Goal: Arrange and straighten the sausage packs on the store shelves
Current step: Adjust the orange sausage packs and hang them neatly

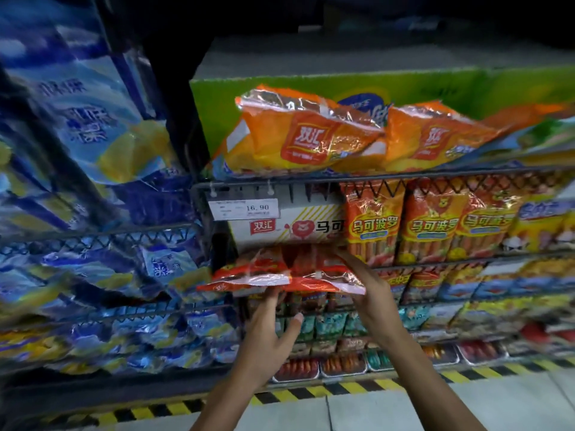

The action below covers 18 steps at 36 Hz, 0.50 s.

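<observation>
Placement is the step in hand, by my reading: a red sausage pack (280, 275) lies flat and crosswise at the centre of the frame, carried between both hands in front of a wire shelf (357, 177). It sits just below a white carton (289, 227) and beside the upright orange packs (373, 222) right of centre. The left hand (270, 334) supports the pack from beneath, its fingers hidden under the wrapper and its thumb standing free, so whether they curl round the edge cannot be told. The right hand (364, 284) holds the pack's right end, fingers laid along the top and reaching toward the shelf. Higher up, two orange bags (311, 135) lie slumped on the top tier against a green box (342, 85). A price tag (244, 208) hangs left of the carton. Next, the pack probably needs turning upright and sliding in beside the standing row, label outward, without knocking its neighbours.
</observation>
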{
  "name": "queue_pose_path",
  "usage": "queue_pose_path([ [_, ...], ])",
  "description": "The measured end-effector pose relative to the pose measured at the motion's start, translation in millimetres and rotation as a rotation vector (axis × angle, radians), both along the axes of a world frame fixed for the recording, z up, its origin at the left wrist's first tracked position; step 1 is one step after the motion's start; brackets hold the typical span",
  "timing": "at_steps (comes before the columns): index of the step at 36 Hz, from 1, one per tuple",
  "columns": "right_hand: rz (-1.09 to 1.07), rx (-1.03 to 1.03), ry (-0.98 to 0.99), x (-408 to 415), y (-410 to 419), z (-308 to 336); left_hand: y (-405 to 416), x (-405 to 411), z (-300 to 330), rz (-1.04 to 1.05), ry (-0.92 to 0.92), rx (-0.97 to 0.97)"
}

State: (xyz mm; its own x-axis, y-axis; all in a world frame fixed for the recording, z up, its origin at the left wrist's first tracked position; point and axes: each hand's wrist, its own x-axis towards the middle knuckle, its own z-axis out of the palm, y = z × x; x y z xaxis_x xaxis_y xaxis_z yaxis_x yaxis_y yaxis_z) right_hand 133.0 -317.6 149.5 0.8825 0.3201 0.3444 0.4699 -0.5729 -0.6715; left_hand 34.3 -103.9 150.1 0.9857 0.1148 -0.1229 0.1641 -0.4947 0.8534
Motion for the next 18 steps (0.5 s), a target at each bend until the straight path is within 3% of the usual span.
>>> queue_pose_path([
  [6,-0.053,0.036,0.124,22,-12,4,-28,19,9,-0.014,-0.015,-0.072],
  [12,-0.048,0.109,-0.050,41,-7,19,-46,52,10,0.112,-0.112,-0.106],
  [18,-0.082,0.194,-0.079,52,1,20,-49,92,3,0.254,-0.190,-0.199],
])
